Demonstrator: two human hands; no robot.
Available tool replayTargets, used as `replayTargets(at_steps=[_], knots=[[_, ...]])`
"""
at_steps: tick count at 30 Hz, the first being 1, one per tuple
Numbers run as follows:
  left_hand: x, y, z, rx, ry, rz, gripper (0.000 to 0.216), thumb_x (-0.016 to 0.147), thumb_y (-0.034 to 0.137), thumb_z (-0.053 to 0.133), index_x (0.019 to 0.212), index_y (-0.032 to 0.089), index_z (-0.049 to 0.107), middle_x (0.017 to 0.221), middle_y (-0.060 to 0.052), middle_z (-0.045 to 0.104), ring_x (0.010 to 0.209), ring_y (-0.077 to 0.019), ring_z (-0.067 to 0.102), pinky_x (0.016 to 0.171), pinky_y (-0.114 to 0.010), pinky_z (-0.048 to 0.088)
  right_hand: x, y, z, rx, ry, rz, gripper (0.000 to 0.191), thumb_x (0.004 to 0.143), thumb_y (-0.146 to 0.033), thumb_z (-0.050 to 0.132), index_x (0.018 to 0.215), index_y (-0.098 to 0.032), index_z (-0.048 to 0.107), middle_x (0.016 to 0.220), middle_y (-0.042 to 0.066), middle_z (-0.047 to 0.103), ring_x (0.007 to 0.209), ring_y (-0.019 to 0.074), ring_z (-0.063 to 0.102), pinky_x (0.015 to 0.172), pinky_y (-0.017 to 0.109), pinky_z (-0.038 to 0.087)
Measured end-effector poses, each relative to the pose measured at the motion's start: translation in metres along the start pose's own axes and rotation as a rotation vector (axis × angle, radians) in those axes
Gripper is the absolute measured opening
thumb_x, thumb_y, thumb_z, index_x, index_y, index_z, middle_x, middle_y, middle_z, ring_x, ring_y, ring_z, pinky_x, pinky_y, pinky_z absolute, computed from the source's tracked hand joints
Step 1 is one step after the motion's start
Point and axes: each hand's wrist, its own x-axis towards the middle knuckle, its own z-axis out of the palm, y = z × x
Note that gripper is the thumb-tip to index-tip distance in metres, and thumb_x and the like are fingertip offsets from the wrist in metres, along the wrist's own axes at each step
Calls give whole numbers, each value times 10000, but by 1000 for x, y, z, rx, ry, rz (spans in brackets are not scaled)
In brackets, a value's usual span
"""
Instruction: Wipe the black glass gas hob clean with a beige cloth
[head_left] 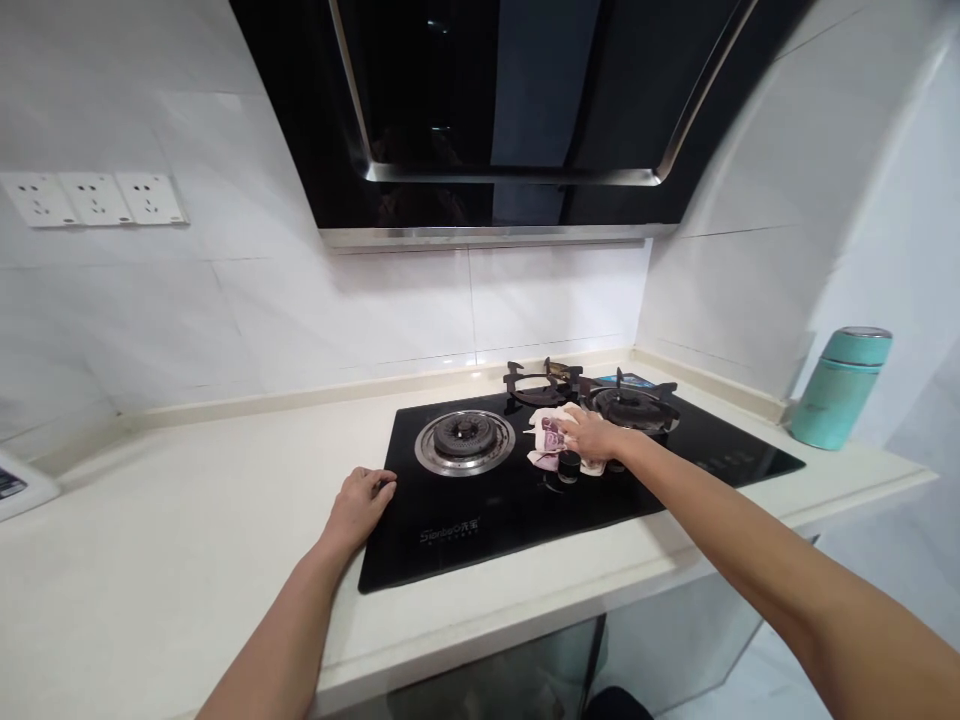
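Observation:
A black glass gas cooktop [480, 510] is set into the pale countertop. Near its middle, my right hand [589, 435] presses a crumpled white and purple cloth [547, 440] against the glass, behind the black control knob [568, 466]. My left hand [361, 508] rests at the cooktop's left edge, its fingers curled in beside the thumb; whatever may be between them is hidden. To the right of that hand is the bare left burner [465, 435] with its metal ring. The right burner [630, 405] lies just beyond the cloth.
A black pan support [541, 385] stands at the cooktop's back, near the wall. On the counter's right end is a turquoise flask [840, 390]. A dark range hood [495, 205] hangs low over the cooktop. Part of a white device [22, 488] shows at far left.

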Motion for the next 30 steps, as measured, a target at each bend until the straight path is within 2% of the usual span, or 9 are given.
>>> replayTargets(at_steps=[4, 8, 13, 17, 21, 23, 27, 30], knots=[[0, 2, -1, 9, -17, -4, 396, 849, 440, 533, 1057, 222, 790, 992, -83, 656, 992, -265, 665, 970, -418, 536, -35, -8, 2, -65, 58, -46, 607, 912, -341, 561, 1509, -257, 501, 1708, 132, 209, 1483, 442, 333, 1181, 634, 323], [-3, 5, -2, 0, -25, -11, 385, 856, 429, 533, 1066, 227, 786, 1012, -83, 660, 983, -262, 668, 957, -412, 545, -55, -15, 2, -109, 105, -113, 589, 904, -286, 566, 1485, -204, 520, 1726, 155, 155, 1539, 456, 216, 1222, 667, 230], [-1, 5, 0, 34, -20, -15, 368, 859, 420, 534, 1054, 235, 786, 1001, -86, 647, 990, -272, 651, 967, -433, 534, -55, -11, 5, -107, 79, -156, 632, 889, -253, 594, 1514, -241, 501, 1737, 128, 142, 1567, 466, 110, 1195, 677, 286], [2, 3, 2, 48, -19, -16, 378, 854, 444, 541, 1067, 249, 786, 971, -76, 627, 991, -272, 641, 964, -434, 533, -35, -1, 4, -60, 16, -136, 785, 861, -219, 613, 1606, -309, 383, 1740, 112, 114, 1505, 460, 302, 1166, 619, 364], [3, 2, 1, 35, -20, -10, 399, 846, 471, 539, 1065, 247, 786, 972, -77, 628, 984, -276, 639, 957, -442, 536, -9, 16, -3, 22, -38, -134, 869, 856, -204, 585, 1649, -378, 276, 1734, 82, 134, 1381, 385, 498, 1148, 543, 417], [2, 2, -1, 22, -27, -12, 410, 841, 488, 538, 1060, 245, 786, 978, -78, 638, 987, -275, 641, 956, -440, 540, 2, 27, -7, 65, -63, -147, 832, 851, -198, 581, 1630, -364, 341, 1727, 68, 168, 1381, 350, 506, 1174, 508, 400], [1, 3, -5, -7, -25, -20, 424, 830, 523, 545, 1039, 246, 789, 983, -77, 662, 973, -274, 652, 935, -432, 555, 18, 47, -13, 151, -93, -178, 651, 794, -181, 635, 1433, -308, 632, 1683, 56, 292, 1414, 309, 479, 1207, 442, 373], [2, 3, -7, -25, -24, -19, 435, 824, 551, 548, 1022, 250, 792, 960, -75, 677, 953, -275, 656, 912, -429, 564, 24, 58, -12, 225, -81, -183, 595, 769, -169, 651, 1354, -270, 696, 1649, 77, 353, 1436, 314, 455, 1212, 454, 368]])
